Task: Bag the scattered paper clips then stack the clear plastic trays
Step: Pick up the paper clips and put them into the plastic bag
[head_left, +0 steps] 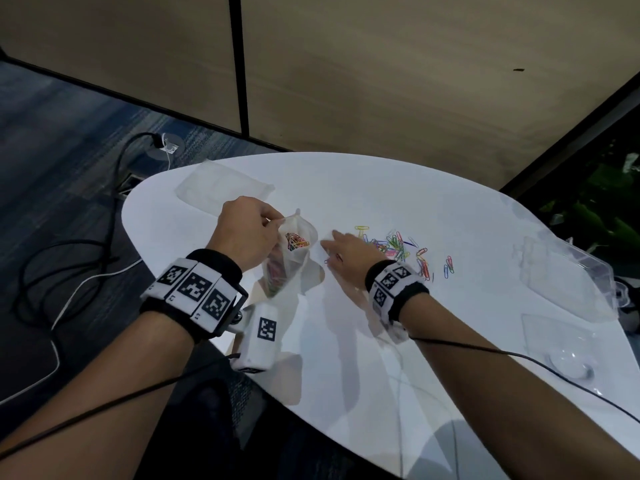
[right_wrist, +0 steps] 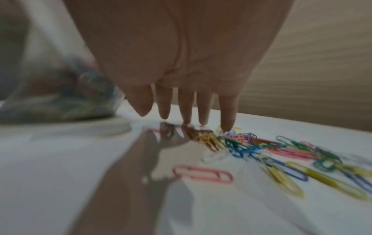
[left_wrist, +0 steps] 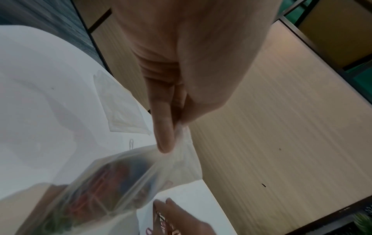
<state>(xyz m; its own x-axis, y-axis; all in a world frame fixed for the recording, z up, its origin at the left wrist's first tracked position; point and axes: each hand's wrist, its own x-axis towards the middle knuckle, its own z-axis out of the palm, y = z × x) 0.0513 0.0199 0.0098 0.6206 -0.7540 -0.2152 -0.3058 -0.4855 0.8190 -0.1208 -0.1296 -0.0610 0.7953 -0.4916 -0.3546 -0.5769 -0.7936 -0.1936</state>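
My left hand [head_left: 247,233] pinches the rim of a clear plastic bag [head_left: 289,258] and holds it upright above the white table [head_left: 381,341]; coloured paper clips fill its lower part. The thumb and fingers [left_wrist: 164,135] press the bag's edge [left_wrist: 181,152] between them. My right hand [head_left: 346,252] lies open, fingers straight, fingertips [right_wrist: 186,117] down on the table at the left edge of a scattered pile of coloured paper clips [head_left: 405,249] [right_wrist: 281,152]. A clear plastic tray [head_left: 568,275] sits at the right edge, another [head_left: 568,351] nearer me.
A flat clear plastic piece [head_left: 221,188] lies at the table's far left. A white tagged device [head_left: 259,337] hangs below my left wrist. Cables [head_left: 69,258] run over the carpet on the left. Wooden panels [head_left: 381,81] stand behind the table.
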